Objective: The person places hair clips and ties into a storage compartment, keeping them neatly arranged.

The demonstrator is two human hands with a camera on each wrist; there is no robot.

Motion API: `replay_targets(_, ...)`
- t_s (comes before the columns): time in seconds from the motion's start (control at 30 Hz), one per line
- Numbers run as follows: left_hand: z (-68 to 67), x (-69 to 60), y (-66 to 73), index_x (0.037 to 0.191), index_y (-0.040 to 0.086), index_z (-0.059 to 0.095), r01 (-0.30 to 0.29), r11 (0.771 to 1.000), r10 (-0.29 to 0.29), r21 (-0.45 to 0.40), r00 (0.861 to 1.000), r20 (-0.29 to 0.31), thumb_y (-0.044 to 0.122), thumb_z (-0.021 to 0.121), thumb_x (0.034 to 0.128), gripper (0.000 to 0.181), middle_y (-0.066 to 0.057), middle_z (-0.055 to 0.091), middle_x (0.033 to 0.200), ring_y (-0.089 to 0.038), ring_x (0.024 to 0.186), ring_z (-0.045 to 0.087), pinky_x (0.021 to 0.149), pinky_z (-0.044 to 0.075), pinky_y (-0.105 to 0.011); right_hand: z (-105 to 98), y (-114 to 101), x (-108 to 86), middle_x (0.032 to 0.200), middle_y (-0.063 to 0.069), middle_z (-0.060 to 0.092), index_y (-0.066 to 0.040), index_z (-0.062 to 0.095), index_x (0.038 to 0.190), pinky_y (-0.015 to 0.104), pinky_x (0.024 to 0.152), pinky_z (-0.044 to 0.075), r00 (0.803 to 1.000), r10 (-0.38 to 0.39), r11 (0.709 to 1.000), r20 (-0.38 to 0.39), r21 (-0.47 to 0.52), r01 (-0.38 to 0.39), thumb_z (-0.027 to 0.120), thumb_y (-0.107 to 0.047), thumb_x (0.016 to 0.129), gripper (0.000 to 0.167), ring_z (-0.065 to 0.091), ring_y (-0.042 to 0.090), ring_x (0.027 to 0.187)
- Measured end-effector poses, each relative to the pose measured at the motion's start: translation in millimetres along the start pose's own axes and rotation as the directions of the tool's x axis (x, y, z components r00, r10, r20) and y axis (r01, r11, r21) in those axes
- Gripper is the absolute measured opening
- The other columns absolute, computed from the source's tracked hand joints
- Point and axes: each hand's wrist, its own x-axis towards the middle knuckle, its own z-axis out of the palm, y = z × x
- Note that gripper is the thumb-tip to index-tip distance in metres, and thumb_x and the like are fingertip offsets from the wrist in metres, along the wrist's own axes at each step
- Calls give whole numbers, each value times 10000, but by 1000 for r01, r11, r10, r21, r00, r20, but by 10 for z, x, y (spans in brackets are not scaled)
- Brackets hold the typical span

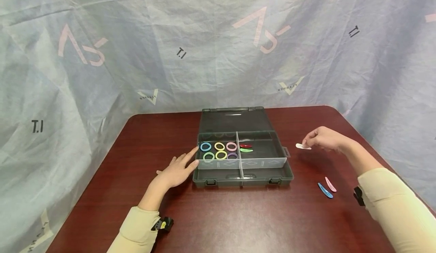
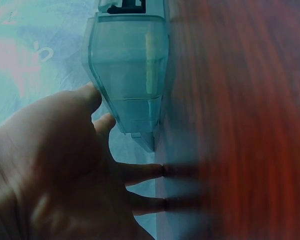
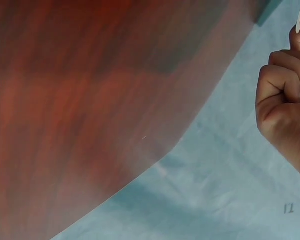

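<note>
A white snap hair clip (image 1: 303,146) is pinched between the thumb and fingers of my right hand (image 1: 323,138), to the right of the box. My left hand (image 1: 176,171) touches the left side of a grey see-through divided box (image 1: 243,183), fingers spread. In the left wrist view, thumb and forefinger of the left hand (image 2: 65,155) rest on the box's edge (image 2: 127,70). Inside the box's left compartment lie several coloured hair ties (image 1: 221,155). A red hair clip (image 1: 245,146) and a green hair clip (image 1: 246,150) lie in the right compartment.
On the table (image 1: 272,219), a blue hair clip (image 1: 325,190) and a pink hair clip (image 1: 330,184) lie in front of the right hand. The box's lid (image 1: 235,120) stands open at the back. A printed cloth (image 1: 218,75) hangs behind the table.
</note>
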Motion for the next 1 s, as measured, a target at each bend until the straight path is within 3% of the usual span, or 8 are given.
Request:
replay_targets(0.37,8,25,-19,1609,485,109,5,1000,-5,2,1000,-4,685,305,1021,651,-164,177,1666,-495,1504,50,894,-12,-915,135,-369,285,550,-23,444,38,744,1008,252,436,270,998,-57,998,1,22,57,723,-134,883,213,267,83,446)
replay_targets(1.0,26,34,-17,1610,480,118,14,1000,-14,0,1000,-11,680,321,1021,654,-146,178,1669,-481,1511,43,917,-15,-905,691,-813,775,476,-87,357,-22,785,984,258,445,240,986,-143,989,90,-15,145,719,-141,896,162,176,77,456)
